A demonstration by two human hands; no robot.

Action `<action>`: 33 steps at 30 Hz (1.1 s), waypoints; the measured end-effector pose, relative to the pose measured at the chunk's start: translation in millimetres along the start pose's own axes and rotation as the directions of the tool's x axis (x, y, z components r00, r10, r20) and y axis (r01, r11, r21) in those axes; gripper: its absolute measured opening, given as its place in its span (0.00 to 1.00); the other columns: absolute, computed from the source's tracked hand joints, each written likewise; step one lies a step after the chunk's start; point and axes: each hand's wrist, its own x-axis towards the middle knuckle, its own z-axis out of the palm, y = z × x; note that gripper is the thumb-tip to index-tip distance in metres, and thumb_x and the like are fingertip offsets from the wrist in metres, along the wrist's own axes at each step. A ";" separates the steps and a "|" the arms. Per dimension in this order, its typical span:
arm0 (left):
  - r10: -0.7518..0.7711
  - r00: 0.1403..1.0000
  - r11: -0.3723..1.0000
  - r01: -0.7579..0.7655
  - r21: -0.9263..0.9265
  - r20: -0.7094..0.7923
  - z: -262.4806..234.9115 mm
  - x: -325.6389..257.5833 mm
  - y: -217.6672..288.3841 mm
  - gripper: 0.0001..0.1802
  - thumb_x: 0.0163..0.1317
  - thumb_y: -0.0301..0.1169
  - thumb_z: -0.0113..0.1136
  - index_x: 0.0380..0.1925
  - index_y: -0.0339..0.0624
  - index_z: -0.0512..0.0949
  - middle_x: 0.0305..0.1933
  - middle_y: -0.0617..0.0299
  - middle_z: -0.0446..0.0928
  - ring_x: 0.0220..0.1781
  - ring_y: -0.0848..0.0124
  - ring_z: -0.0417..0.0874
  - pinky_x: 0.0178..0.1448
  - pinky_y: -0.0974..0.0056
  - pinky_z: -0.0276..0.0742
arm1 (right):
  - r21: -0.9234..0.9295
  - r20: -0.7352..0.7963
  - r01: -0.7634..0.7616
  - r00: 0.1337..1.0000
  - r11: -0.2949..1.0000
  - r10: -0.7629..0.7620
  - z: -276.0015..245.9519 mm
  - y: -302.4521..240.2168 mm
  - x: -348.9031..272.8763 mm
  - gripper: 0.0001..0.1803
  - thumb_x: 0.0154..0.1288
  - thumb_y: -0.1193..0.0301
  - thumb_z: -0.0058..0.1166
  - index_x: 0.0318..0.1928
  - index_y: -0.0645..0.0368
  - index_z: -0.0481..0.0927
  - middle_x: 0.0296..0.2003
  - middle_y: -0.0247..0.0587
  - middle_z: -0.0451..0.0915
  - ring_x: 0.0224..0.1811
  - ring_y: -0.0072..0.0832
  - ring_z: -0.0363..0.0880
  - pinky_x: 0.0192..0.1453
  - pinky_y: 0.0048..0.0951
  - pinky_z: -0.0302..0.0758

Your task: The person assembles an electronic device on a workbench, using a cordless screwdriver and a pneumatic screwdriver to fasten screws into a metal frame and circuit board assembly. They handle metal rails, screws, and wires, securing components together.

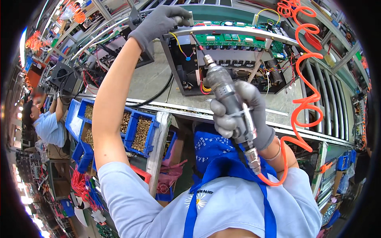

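Observation:
My right hand (243,115), in a grey glove, grips a grey pneumatic screwdriver (226,93) whose bit points up toward the open metal chassis (178,59). The bit tip sits near the chassis's front rail (246,32). An orange coiled air hose (305,99) runs from the tool's lower end. My left hand (158,22), also in a grey glove, is closed around the top left corner of the chassis. Green circuit boards (230,39) and coloured wires show inside the chassis.
Blue bins of brass screws (139,133) stand at the bench's near edge on the left. A black cable (156,95) lies across the grey bench. Another chassis (119,43) waits to the left. A person in a light blue shirt (47,127) works farther left.

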 end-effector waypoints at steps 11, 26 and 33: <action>-0.122 0.905 0.987 0.067 0.148 0.408 -7.4 38.2 -16.8 0.20 0.58 0.31 0.66 0.51 0.36 0.82 0.42 0.62 0.84 0.42 0.76 0.79 0.50 0.69 0.76 | -0.054 -0.068 0.047 0.996 0.997 -0.051 1.3 12.9 3.0 0.27 0.71 0.48 0.44 0.56 0.58 0.68 0.33 0.43 0.77 0.24 0.26 0.79 0.27 0.31 0.81; -0.120 0.895 0.993 0.109 0.050 0.429 -18.3 35.8 -31.2 0.22 0.57 0.33 0.69 0.50 0.33 0.82 0.41 0.61 0.84 0.40 0.77 0.81 0.49 0.71 0.78 | -0.621 -0.327 -0.037 0.920 0.783 -0.216 35.8 22.7 12.5 0.24 0.69 0.58 0.51 0.59 0.56 0.66 0.31 0.39 0.77 0.21 0.24 0.78 0.23 0.29 0.80; -0.094 0.920 0.995 0.072 0.074 0.381 -15.2 32.7 -21.6 0.21 0.54 0.29 0.61 0.49 0.33 0.83 0.39 0.61 0.84 0.36 0.78 0.80 0.46 0.72 0.78 | 0.088 -0.024 0.101 0.995 0.991 -0.100 22.3 29.6 13.5 0.26 0.72 0.47 0.44 0.54 0.57 0.69 0.38 0.44 0.79 0.25 0.27 0.79 0.29 0.34 0.80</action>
